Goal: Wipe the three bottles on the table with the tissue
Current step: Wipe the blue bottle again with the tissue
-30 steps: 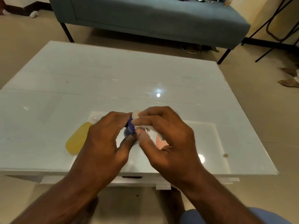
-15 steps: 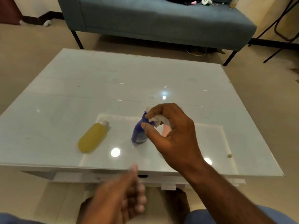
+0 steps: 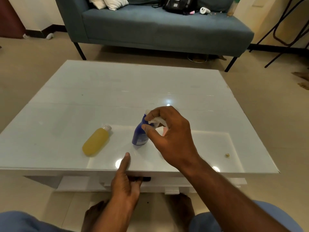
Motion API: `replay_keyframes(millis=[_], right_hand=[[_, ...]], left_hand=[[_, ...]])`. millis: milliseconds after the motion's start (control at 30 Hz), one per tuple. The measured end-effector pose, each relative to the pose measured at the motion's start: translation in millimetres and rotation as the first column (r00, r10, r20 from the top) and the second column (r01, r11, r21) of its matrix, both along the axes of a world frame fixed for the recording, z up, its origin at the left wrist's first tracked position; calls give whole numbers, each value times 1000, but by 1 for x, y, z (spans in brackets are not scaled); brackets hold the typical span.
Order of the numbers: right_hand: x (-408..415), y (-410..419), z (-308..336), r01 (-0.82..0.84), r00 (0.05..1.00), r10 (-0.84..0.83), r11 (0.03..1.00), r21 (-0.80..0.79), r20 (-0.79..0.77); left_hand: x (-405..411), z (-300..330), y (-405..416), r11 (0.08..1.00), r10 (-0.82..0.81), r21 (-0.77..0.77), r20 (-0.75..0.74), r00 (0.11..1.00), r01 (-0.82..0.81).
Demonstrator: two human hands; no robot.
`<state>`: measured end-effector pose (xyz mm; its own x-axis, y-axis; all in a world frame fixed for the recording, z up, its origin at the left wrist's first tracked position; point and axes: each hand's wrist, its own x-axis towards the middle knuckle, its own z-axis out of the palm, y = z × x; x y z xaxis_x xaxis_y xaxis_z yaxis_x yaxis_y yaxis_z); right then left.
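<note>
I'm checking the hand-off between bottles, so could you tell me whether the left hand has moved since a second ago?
Yes. The left hand left the upright blue plastic bottle and dropped back to the white table's near edge.

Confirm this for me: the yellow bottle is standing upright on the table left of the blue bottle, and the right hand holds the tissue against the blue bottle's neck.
Not quite. The head view shows the yellow bottle lying on its side on the table, cap pointing away. The rest holds: it is left of the upright blue bottle, and the right hand holds the tissue against that bottle's neck.
</note>
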<state>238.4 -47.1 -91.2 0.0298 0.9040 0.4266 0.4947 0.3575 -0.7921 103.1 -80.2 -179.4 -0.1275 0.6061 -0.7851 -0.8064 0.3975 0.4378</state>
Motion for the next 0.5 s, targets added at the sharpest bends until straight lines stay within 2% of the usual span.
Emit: replay_keyframes(millis=[100,500], right_hand=[[1,0,2,3,1000,-2,1000,-2,6],[8,2,8,-8,1000,8,999,40,7]], left_hand=[[0,-12,-2,1000,10,28,-60,998,-8],[6,-10,-14,998,43,50,-14,999,-42]])
